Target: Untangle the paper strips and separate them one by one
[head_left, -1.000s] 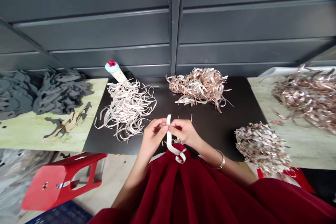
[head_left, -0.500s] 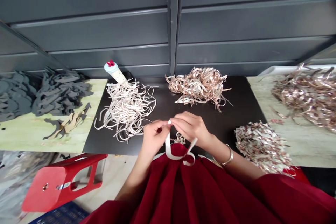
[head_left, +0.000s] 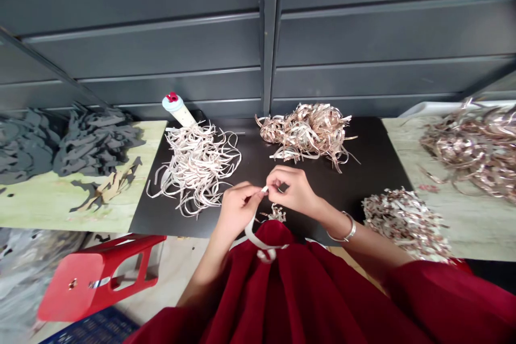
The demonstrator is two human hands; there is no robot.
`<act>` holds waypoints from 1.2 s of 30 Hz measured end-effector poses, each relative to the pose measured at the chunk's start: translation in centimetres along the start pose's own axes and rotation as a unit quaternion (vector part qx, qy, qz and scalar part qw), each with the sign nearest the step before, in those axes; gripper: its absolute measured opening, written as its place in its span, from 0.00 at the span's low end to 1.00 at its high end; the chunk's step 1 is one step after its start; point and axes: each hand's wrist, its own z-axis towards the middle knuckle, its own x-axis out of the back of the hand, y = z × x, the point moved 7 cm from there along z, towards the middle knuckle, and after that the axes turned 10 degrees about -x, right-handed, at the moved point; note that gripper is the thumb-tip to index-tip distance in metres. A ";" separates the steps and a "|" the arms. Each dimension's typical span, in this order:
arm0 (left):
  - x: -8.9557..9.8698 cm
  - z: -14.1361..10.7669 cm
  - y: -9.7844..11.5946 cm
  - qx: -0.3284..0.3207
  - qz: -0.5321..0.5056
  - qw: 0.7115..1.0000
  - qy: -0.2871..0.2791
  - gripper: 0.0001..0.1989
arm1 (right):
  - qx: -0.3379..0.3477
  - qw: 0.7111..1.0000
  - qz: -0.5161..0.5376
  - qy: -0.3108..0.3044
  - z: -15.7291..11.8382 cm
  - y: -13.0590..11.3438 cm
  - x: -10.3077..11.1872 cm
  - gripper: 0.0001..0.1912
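Red garment (head_left: 278, 290): foremost, spread below the counter's front edge.
Red stool (head_left: 72, 285): on the floor, off the front edge, toward the left; dark blue article (head_left: 92, 328) nearer still, partly cut off.
White strip (head_left: 250, 234), one: its short end is between the hands just above the front edge; the rest hangs and curls over the garment.
Left hand (head_left: 239, 207): thumb and fingers closed in a pinch on the strip.
Right hand (head_left: 292, 188): fingers curled to the thumb, tips together on the strip's end; bracelet (head_left: 350, 230) at the wrist.
Counter (head_left: 258, 164): black in the middle, pale at either end.
Small scraps (head_left: 276, 214): at the front edge, just beyond the garment.
Shredded heap (head_left: 403, 220), white and rose-gold: black section's front right corner.
Tan pieces (head_left: 107, 188): left pale end.
Pale strips (head_left: 199, 166), tangled: left side of the black section.
Rose-gold strips (head_left: 308, 131): its back edge, right of centre.
Metallic heap (head_left: 487, 150): right pale end.
Grey pieces (head_left: 94, 140): left pale end, toward the back.
Container (head_left: 181, 114), tilted, pale blue lid, red top: back left corner of the black section.
Grey panelled wall (head_left: 193, 43): behind.
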 end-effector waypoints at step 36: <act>-0.7 -1.8 3.9 -0.052 -0.131 0.989 -0.054 0.16 | -0.229 0.843 0.478 -0.088 -3.3 0.1 -2.0 0.12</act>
